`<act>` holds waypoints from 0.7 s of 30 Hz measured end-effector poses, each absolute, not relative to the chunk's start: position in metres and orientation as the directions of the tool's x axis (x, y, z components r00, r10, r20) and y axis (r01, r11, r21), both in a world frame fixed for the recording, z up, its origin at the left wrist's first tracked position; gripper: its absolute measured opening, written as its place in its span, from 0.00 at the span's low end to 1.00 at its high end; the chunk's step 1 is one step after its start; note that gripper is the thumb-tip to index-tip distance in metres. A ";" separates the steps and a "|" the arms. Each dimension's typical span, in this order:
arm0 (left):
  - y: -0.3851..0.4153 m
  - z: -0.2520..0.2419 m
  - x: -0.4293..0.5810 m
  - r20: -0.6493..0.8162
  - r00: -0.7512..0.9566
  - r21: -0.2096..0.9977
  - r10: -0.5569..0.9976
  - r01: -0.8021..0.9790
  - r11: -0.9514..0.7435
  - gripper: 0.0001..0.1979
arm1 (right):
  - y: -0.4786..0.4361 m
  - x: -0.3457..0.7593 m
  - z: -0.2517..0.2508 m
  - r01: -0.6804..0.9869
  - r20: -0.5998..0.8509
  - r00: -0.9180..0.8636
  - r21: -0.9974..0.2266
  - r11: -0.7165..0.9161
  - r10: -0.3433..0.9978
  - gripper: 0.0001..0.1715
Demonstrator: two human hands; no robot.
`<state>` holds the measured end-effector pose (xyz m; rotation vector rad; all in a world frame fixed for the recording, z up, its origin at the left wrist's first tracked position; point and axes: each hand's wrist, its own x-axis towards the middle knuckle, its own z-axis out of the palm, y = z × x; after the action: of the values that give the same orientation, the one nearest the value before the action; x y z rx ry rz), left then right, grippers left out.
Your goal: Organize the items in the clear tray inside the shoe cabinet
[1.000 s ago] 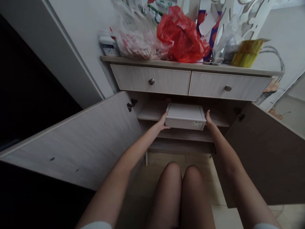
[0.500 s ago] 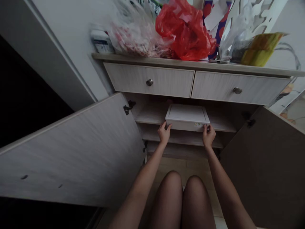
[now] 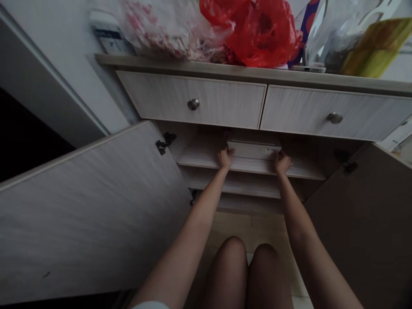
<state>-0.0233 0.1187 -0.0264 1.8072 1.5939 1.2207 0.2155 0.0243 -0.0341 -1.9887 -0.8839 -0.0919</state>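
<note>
A flat white box point(image 3: 251, 150) with a small coloured label at its front right lies on the upper shelf point(image 3: 206, 156) inside the cabinet. Its back part is in shadow under the drawers. My left hand point(image 3: 225, 158) grips the box's left front corner, thumb on the front face. At the right front corner, beside the label, my right hand point(image 3: 282, 163) holds the box with bent fingers; some fingertips are hidden behind its side.
The left cabinet door point(image 3: 96, 214) and right cabinet door point(image 3: 363, 223) stand swung outward on both sides. Above are two closed drawers with round knobs. A red plastic bag point(image 3: 264, 34), a clear bag point(image 3: 174, 34), a white bottle point(image 3: 109, 34) and a yellow packet point(image 3: 376, 47) crowd the top.
The box has gone deeper into the cabinet, from jutting over the shelf's front edge to lying behind it. Both hands moved inward with it, and the view has come closer.
</note>
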 end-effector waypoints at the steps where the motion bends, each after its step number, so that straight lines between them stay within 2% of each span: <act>1: 0.123 -0.025 -0.022 0.322 -0.051 0.775 0.945 0.587 -0.233 0.11 | 0.028 0.217 -0.033 0.623 0.398 0.734 -0.717 -0.313 0.550 0.25; 7: 0.143 -0.022 -0.014 0.303 -0.017 0.728 0.953 0.649 -0.220 0.11 | 0.047 0.226 -0.028 0.639 0.385 0.725 -0.687 -0.347 0.571 0.22; 14: 0.160 -0.021 -0.011 0.265 -0.010 0.760 0.964 0.618 -0.202 0.11 | 0.055 0.230 -0.023 0.632 0.345 0.730 -0.669 -0.391 0.590 0.22; 18: 0.153 -0.012 -0.009 0.192 -0.035 0.819 0.981 0.557 -0.141 0.09 | 0.053 0.230 -0.011 0.552 0.260 0.743 -0.758 -0.346 0.616 0.22; 21: 0.125 -0.008 -0.019 0.205 -0.035 0.853 0.978 0.496 -0.161 0.11 | 0.025 0.222 -0.004 0.528 0.268 0.725 -0.808 -0.262 0.634 0.28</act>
<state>-0.0191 0.1253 -0.0077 1.6951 1.5561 1.1319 0.2222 0.0255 -0.0038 -1.9294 -0.8922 0.1332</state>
